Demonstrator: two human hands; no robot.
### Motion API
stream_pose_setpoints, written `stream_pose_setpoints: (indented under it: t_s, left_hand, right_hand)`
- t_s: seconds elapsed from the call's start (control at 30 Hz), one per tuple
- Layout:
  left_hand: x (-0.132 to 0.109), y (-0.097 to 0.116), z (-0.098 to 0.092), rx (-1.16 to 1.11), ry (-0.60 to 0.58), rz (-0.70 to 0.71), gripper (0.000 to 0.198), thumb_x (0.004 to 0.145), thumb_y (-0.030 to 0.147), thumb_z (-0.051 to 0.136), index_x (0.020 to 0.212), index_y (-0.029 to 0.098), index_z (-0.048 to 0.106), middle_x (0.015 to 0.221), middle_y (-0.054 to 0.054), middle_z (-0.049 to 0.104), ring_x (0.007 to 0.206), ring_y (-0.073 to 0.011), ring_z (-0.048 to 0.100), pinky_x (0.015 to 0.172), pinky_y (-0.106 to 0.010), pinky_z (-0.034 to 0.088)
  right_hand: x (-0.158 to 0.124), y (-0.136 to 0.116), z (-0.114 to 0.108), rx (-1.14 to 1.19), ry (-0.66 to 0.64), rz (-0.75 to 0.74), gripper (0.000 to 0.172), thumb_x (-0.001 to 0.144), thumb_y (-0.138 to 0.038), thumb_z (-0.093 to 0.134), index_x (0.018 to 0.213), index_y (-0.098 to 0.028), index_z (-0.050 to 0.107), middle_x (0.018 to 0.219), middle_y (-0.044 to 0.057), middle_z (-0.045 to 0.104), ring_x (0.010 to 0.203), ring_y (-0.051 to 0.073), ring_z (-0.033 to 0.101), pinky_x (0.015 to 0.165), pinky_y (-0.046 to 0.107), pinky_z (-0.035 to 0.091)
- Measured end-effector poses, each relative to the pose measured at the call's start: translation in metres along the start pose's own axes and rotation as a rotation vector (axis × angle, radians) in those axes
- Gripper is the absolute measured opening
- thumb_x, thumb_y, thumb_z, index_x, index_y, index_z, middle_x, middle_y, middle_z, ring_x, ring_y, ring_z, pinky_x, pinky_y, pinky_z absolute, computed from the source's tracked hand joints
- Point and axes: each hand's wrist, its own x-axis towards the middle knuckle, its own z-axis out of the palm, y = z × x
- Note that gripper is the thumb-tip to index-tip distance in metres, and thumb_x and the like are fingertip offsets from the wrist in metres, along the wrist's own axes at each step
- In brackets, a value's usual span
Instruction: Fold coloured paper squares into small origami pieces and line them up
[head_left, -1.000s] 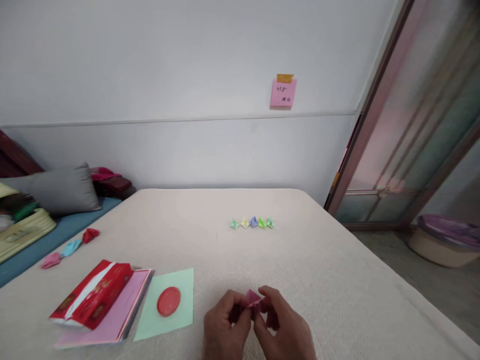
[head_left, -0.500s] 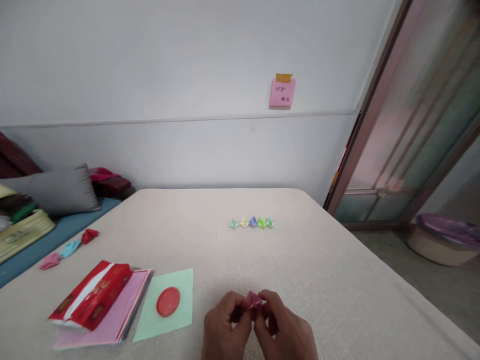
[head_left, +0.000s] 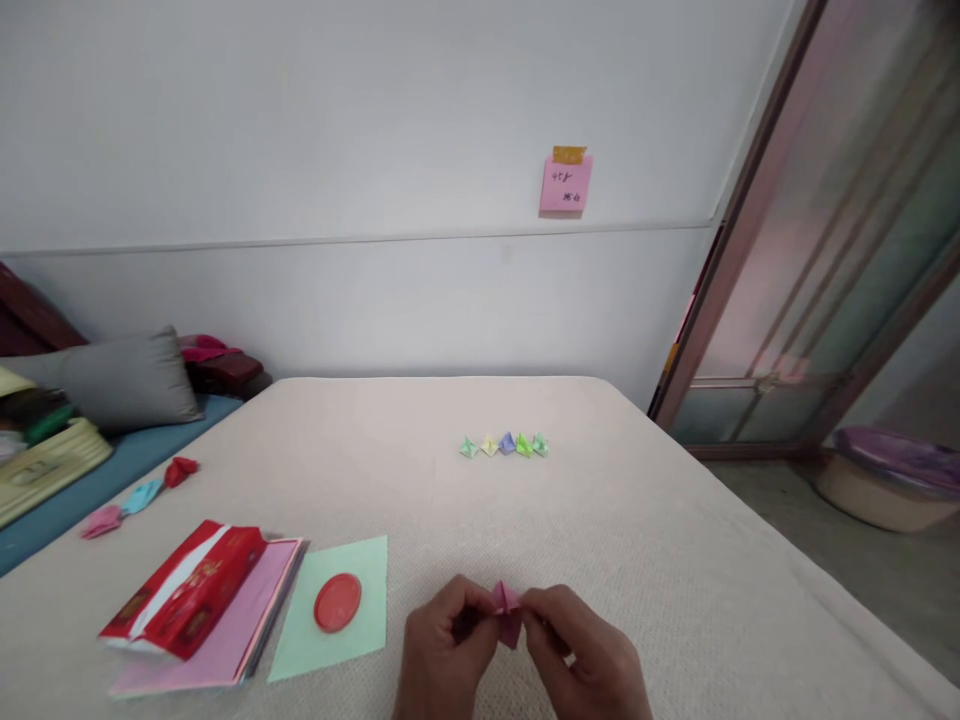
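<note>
A small pink folded-paper piece (head_left: 508, 622) is held up between my two hands, low in the middle of the view. My left hand (head_left: 450, 640) pinches its left side between thumb and forefinger. On the other side, the thumb and forefinger of my right hand (head_left: 589, 650) grip its right edge. Its pointed tip stands upward, and the fingertips cover both sides. Farther back on the table lies a row of several small folded-paper pieces (head_left: 507, 444) in green, yellow and purple.
Left of my hands, a red round lid (head_left: 337, 602) lies on a green paper sheet (head_left: 373, 560). Beside it, a red tissue pack (head_left: 191, 590) rests on stacked coloured paper (head_left: 255, 610). Red, blue and pink folded pieces (head_left: 142, 496) lie at the table's left edge.
My hands have drawn slightly apart at the pink folded-paper piece, the right one shifting a little rightward. More of the piece's lower part shows between the fingers.
</note>
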Motion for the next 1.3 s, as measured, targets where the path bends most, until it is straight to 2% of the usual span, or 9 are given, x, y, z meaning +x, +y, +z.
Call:
stream_pose_setpoints:
  t_s: [0.1, 0.17, 0.23, 0.47, 0.53, 0.7, 0.77, 1.0, 1.3]
  left_hand:
    - [0.004, 0.001, -0.005, -0.116, -0.003, -0.105, 0.009, 0.068, 0.019, 0.068, 0.062, 0.017, 0.061, 0.052, 0.003, 0.061, 0.051, -0.0112, 0.051, 0.05, -0.021, 0.035]
    - [0.005, 0.004, -0.007, -0.149, -0.012, -0.131, 0.008, 0.065, 0.017, 0.069, 0.061, 0.016, 0.062, 0.05, 0.004, 0.058, 0.049, -0.0101, 0.049, 0.05, -0.021, 0.034]
    - [0.006, 0.007, -0.008, -0.15, -0.027, -0.13, 0.008, 0.064, 0.017, 0.07, 0.06, 0.016, 0.062, 0.049, 0.004, 0.058, 0.049, -0.01, 0.048, 0.049, -0.021, 0.033]
    - [0.005, 0.007, -0.01, -0.133, -0.054, -0.087, 0.008, 0.067, 0.019, 0.069, 0.063, 0.017, 0.062, 0.053, 0.002, 0.063, 0.052, -0.0116, 0.051, 0.051, -0.021, 0.035]
    - [0.005, 0.008, -0.01, -0.071, -0.046, -0.045, 0.005, 0.069, 0.018, 0.067, 0.065, 0.018, 0.064, 0.056, 0.001, 0.064, 0.054, -0.0126, 0.053, 0.052, -0.022, 0.037]
    - [0.003, 0.015, -0.011, 0.162, -0.021, 0.214, 0.012, 0.073, 0.012, 0.061, 0.067, 0.02, 0.068, 0.075, -0.003, 0.068, 0.069, -0.0171, 0.061, 0.06, -0.023, 0.045]
    - [0.002, 0.016, -0.011, 0.188, 0.002, 0.241, 0.014, 0.072, 0.011, 0.062, 0.067, 0.021, 0.07, 0.078, -0.003, 0.068, 0.07, -0.0171, 0.062, 0.061, -0.023, 0.046]
    - [0.004, 0.003, -0.015, -0.081, 0.123, 0.082, 0.011, 0.063, 0.011, 0.068, 0.057, 0.021, 0.07, 0.08, -0.002, 0.067, 0.071, -0.0172, 0.059, 0.061, -0.024, 0.045]
    - [0.006, -0.007, -0.014, -0.338, 0.155, -0.097, 0.009, 0.058, 0.01, 0.069, 0.055, 0.019, 0.071, 0.081, -0.003, 0.068, 0.075, -0.018, 0.057, 0.067, -0.027, 0.045]
  right_hand:
    - [0.006, 0.002, -0.006, 0.23, 0.013, 0.208, 0.015, 0.079, -0.027, 0.057, 0.065, -0.022, 0.062, 0.054, -0.002, 0.053, 0.049, 0.014, 0.046, 0.046, 0.023, 0.037]
    - [0.01, 0.003, -0.009, 0.326, -0.02, 0.281, 0.015, 0.077, -0.027, 0.057, 0.063, -0.022, 0.061, 0.054, -0.003, 0.049, 0.05, 0.014, 0.044, 0.045, 0.024, 0.035]
    - [0.012, 0.002, -0.009, 0.339, -0.045, 0.263, 0.013, 0.076, -0.023, 0.057, 0.063, -0.022, 0.058, 0.056, -0.003, 0.049, 0.052, 0.015, 0.044, 0.047, 0.024, 0.036]
    - [0.012, -0.006, -0.009, 0.278, -0.162, -0.014, 0.012, 0.082, -0.016, 0.055, 0.074, -0.023, 0.06, 0.073, 0.001, 0.057, 0.064, 0.016, 0.055, 0.057, 0.025, 0.044]
    - [0.012, -0.004, -0.01, 0.289, -0.15, -0.006, 0.013, 0.084, -0.019, 0.055, 0.073, -0.023, 0.06, 0.074, 0.001, 0.058, 0.067, 0.016, 0.056, 0.058, 0.025, 0.044]
    - [0.011, 0.004, -0.01, 0.255, -0.114, 0.081, 0.017, 0.084, -0.029, 0.054, 0.069, -0.024, 0.059, 0.067, 0.0, 0.058, 0.061, 0.016, 0.054, 0.054, 0.025, 0.043]
    - [0.011, 0.005, -0.009, 0.25, -0.102, 0.109, 0.019, 0.084, -0.031, 0.054, 0.067, -0.024, 0.06, 0.065, 0.001, 0.058, 0.061, 0.017, 0.054, 0.054, 0.025, 0.043]
    - [0.012, 0.0, -0.006, 0.422, -0.076, 0.23, 0.012, 0.076, -0.026, 0.064, 0.064, -0.024, 0.064, 0.063, -0.002, 0.059, 0.059, 0.015, 0.051, 0.054, 0.023, 0.041]
    - [0.011, 0.001, -0.003, 0.61, -0.09, 0.398, 0.008, 0.07, -0.022, 0.069, 0.063, -0.023, 0.066, 0.062, -0.003, 0.058, 0.062, 0.015, 0.048, 0.057, 0.023, 0.038]
